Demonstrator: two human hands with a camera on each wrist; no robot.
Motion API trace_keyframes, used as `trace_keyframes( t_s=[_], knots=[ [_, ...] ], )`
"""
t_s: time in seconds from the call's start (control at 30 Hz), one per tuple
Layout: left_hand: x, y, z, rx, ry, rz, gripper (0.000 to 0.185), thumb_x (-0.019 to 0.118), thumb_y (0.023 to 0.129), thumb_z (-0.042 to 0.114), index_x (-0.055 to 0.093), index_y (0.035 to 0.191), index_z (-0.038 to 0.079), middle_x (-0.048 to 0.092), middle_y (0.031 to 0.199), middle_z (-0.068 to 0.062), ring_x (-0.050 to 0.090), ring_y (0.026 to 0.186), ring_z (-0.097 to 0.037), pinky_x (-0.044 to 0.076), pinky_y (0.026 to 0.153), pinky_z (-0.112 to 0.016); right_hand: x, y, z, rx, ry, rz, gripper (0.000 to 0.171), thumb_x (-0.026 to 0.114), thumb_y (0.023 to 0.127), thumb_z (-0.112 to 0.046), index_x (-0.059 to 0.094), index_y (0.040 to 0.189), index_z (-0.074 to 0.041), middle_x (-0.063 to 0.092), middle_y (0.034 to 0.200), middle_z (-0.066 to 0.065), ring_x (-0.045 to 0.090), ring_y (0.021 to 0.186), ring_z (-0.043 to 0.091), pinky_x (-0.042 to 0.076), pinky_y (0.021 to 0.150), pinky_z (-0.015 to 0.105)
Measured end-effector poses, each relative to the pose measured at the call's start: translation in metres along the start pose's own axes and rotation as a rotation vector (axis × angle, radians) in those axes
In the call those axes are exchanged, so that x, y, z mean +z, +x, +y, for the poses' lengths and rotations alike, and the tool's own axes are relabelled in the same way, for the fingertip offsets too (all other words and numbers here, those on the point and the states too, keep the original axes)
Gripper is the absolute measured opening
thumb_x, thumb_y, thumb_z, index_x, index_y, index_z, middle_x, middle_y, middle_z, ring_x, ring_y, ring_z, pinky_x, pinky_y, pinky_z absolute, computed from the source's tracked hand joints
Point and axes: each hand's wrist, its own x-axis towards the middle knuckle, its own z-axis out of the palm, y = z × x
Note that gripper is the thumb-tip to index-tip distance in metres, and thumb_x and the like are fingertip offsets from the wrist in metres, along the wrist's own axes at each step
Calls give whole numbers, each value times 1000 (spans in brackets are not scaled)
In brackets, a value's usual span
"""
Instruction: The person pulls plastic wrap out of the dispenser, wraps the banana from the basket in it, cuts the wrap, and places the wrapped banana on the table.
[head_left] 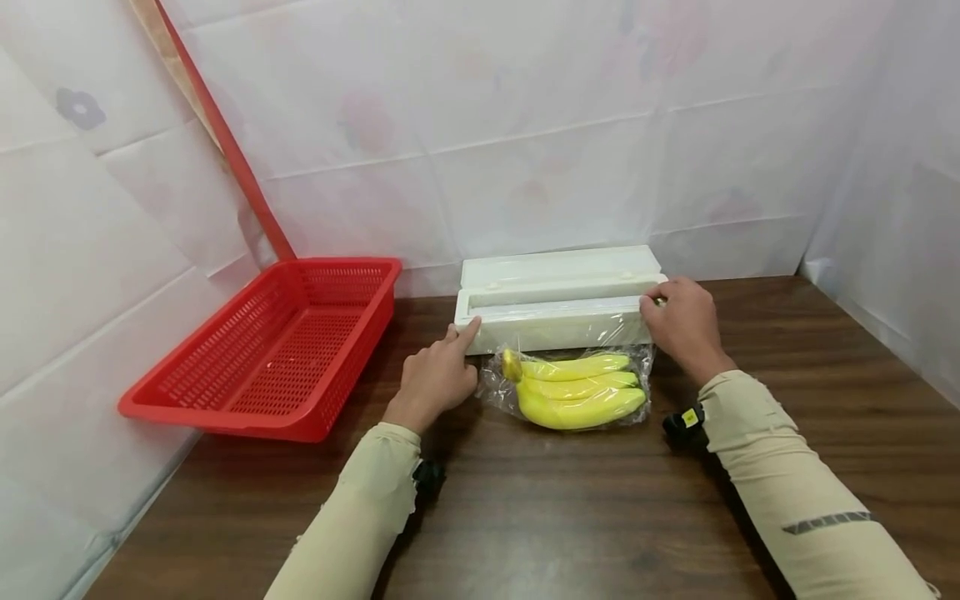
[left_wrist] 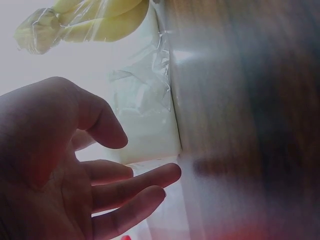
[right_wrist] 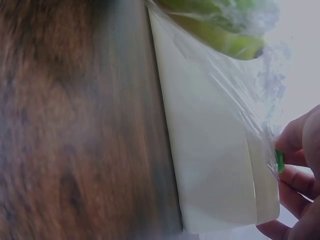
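Observation:
A white cling film dispenser [head_left: 558, 335] lies lengthwise with its lid [head_left: 558, 265] raised at the back. Clear cling film [head_left: 492, 385] runs from its front and covers a bunch of yellow bananas [head_left: 581, 406] on the table. My left hand [head_left: 437, 377] touches the dispenser's front left corner with an extended index finger; its other fingers are only loosely bent in the left wrist view. At the opposite end, my right hand [head_left: 686, 323] pinches a small green slide cutter [right_wrist: 279, 161] on the dispenser's edge. The hand hides most of that cutter.
A red plastic basket [head_left: 321, 417] with slotted walls stands at the left. The brown wooden table [head_left: 555, 517] ends at a white floral sheet [head_left: 525, 150] behind and at both sides. A red strip [head_left: 232, 150] rises behind the basket.

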Motion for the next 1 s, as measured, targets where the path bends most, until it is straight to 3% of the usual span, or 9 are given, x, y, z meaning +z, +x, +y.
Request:
trace_keyframes(
  t_s=[0.5, 1.0],
  knots=[
    [-1, -1, 0, -4, -3, -2, 74, 55, 90, 19, 31, 158, 32, 39, 154, -18, 66, 94, -39, 45, 54, -43, -1, 1, 1, 31, 20, 11, 28, 55, 94, -11, 73, 97, 10, 57, 101, 25, 53, 96, 45, 43, 84, 58],
    [-2, -1, 0, 0, -2, -3, 74, 54, 89, 19, 30, 159, 32, 39, 154, -19, 66, 90, -38, 44, 53, -42, -1, 1, 1, 57, 44, 46, 25, 55, 91, -8, 73, 92, 10, 57, 97, 25, 53, 91, 43, 42, 82, 57]
  ],
)
